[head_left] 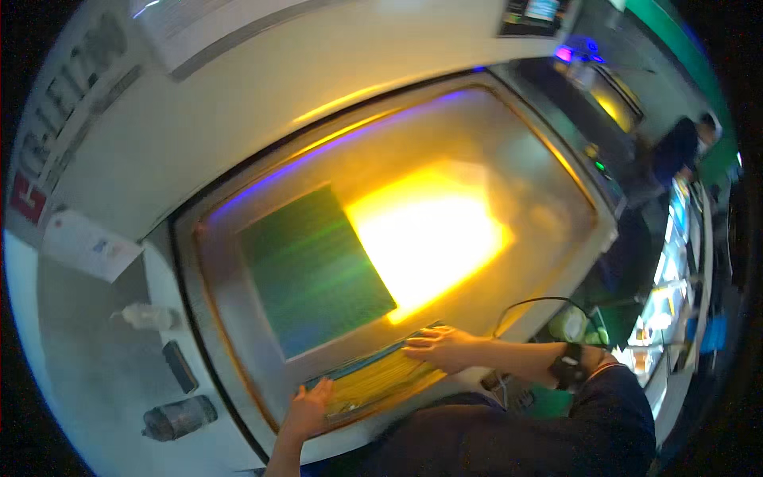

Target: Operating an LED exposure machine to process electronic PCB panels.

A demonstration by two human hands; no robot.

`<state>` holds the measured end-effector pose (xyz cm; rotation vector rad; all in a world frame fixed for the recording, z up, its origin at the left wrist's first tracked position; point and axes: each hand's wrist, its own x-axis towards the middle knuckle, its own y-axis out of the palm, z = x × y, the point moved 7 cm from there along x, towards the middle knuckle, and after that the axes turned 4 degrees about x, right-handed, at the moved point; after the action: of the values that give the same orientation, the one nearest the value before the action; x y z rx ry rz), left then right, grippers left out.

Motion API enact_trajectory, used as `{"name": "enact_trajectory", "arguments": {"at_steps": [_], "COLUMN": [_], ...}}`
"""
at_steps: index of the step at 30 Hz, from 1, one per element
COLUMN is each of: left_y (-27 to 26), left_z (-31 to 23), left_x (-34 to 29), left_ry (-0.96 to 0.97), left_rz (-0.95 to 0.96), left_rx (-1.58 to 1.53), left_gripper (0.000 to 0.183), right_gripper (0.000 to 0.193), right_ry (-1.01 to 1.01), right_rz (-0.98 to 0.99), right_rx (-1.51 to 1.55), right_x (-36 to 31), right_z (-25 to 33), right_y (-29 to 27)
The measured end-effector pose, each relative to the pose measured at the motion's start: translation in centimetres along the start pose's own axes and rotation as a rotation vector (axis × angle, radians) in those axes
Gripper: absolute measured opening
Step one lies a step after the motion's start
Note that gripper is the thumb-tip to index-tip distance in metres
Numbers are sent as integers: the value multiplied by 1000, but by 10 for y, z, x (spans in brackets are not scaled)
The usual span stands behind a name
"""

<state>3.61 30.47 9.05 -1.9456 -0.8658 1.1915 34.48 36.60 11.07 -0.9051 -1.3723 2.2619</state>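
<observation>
A green rectangular panel (314, 270) lies flat on the left part of a wide, shiny framed bed (548, 191). Along the bed's near edge is a second panel, yellow-green with a darker band on its far side (381, 380); it looks narrow, as if tilted. At this panel's left end is my left hand (306, 409), its fingers over the corner. My right hand (445, 350) grips the far right corner with fingers reaching leftward. Blur hides the fingertips and the panel's underside.
Bright yellow light (433, 234) glares off the bed. On the left ledge stand a white bottle (151, 316), a dark block (180, 366) and a grey cylinder (180, 418). A black cable (540, 300) loops at the right. Another person (675, 151) is at far right.
</observation>
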Motion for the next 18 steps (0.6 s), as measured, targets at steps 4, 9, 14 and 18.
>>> {"name": "enact_trajectory", "arguments": {"at_steps": [4, 9, 14, 18], "left_y": [-23, -9, 19, -57], "left_z": [-40, -83, -133, -78], "left_x": [-26, -17, -3, 101], "left_ry": [-23, -117, 65, 17], "left_rz": [133, 126, -117, -244], "left_rx": [94, 59, 210, 40], "left_gripper": [68, 72, 74, 59], "right_gripper": [68, 61, 46, 57], "right_ry": [-15, 117, 85, 222], "right_rz": [-40, -17, -392, -330], "right_rx": [115, 100, -45, 50], "right_x": [-21, -46, -112, -23], "right_z": [23, -3, -30, -102], "right_y": [-8, 14, 5, -59]}}
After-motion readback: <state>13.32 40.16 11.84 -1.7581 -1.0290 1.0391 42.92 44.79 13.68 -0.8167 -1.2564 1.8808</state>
